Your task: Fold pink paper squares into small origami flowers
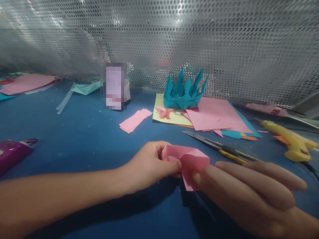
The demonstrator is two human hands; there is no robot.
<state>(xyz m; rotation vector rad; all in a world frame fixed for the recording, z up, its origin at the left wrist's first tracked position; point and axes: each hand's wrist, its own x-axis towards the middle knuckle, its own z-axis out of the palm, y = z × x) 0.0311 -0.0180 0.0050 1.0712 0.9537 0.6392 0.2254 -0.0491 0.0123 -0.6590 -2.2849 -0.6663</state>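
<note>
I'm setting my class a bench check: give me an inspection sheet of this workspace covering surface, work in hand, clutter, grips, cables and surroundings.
Surface: blue tabletop, small pale specks scattered on it.
Work in hand: folded pink paper, held above the tabletop.
Clutter: pink paper strips; spiky teal papercraft on stacked paper; utility knife, blade exposed, beyond the right hand; yellow glue gun lying on its side.
Grips: left grip pinches the paper's left side; right grip pinches its right side, other fingers extended.
Cables: black cord by the glue gun; its far end is out of view.
Surroundings: perforated metal panel behind; pixelated upright object, unreadable.
</note>
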